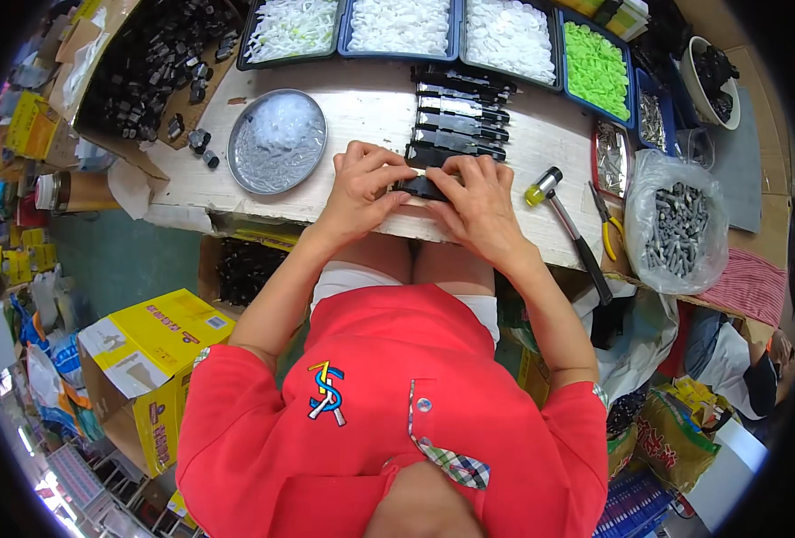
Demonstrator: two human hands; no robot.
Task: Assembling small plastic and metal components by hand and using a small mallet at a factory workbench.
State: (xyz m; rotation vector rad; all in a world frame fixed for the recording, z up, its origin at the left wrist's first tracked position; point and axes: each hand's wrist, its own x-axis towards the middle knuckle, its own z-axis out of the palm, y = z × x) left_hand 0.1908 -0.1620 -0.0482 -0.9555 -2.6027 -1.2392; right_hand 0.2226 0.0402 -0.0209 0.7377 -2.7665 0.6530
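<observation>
head cam | looks steeply down | close over worktable [362,117] edge

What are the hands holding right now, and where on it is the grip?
Both hands, left hand and right hand, pinch one black part at the bench edge: left on its left end, right on its right end.

I saw bare bench [362,112] betw. metal dish [276,142] & black parts row [460,112]; hammer [570,229] & pliers [609,224] blocked the right side, trays [456,45] the back.

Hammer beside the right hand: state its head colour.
The hammer has a yellow and black head, shown in the head view.
</observation>
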